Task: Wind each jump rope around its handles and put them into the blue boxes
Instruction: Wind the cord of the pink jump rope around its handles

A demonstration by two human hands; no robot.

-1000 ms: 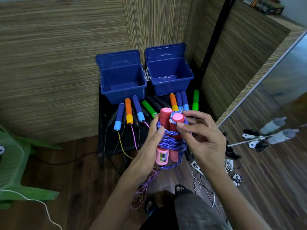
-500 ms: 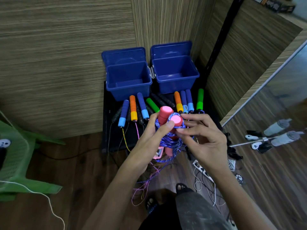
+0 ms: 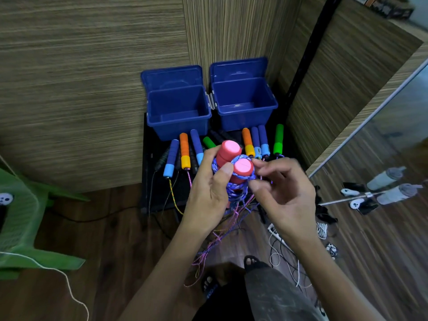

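Observation:
My left hand [image 3: 209, 195] grips a pair of pink jump-rope handles [image 3: 229, 150] held upright together, with blue-purple rope [image 3: 238, 191] wound round them. My right hand [image 3: 282, 193] pinches a loop of that rope at the top of the nearer handle. Loose rope ends hang down below my hands. Two open blue boxes, the left box [image 3: 162, 119] and the right box [image 3: 271, 107], stand at the back of a low black table [image 3: 148, 181]. Several other jump ropes with blue, orange and green handles [image 3: 184, 150] lie in a row in front of the boxes.
A green plastic chair [image 3: 20, 218] stands at the left. Wood-grain walls close the corner behind the boxes. On the right a mirror panel [image 3: 393, 147] reflects the floor, with bottles and small items. Cables and a power strip [image 3: 276, 235] lie on the wooden floor near my feet.
The view has tilted up a little. My right hand has drawn a rope loop over the top of the nearer pink handle. My left hand keeps its grip on the bundle.

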